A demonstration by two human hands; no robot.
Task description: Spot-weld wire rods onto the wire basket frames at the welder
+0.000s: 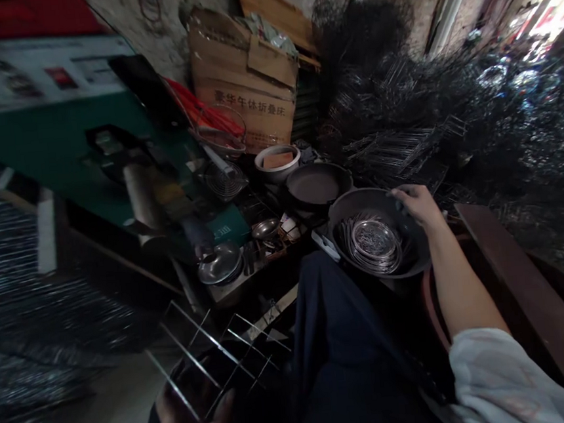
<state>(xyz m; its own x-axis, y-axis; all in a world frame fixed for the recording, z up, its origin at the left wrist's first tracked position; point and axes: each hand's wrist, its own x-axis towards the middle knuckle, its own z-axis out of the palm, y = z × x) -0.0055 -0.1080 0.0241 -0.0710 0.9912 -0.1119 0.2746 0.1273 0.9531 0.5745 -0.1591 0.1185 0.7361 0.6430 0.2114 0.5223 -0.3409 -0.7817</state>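
My left hand [186,417] is low in the view, fingers curled around one end of a wire grid rack [220,355] that tilts up and to the right. My right hand [417,205] reaches forward and rests on the far rim of a dark round basin [344,209], fingers bent over the edge. Inside the basin lie several shiny round wire rings or plates [373,243]. My dark trousers [342,338] fill the space between the two hands.
A green machine [84,150] with a metal cylinder stands at left. Cardboard boxes [246,83] lean on the back wall. A black pan [316,183], a white bowl [278,162] and a metal bowl [220,263] sit ahead. Heaps of wire racks [451,111] fill the right.
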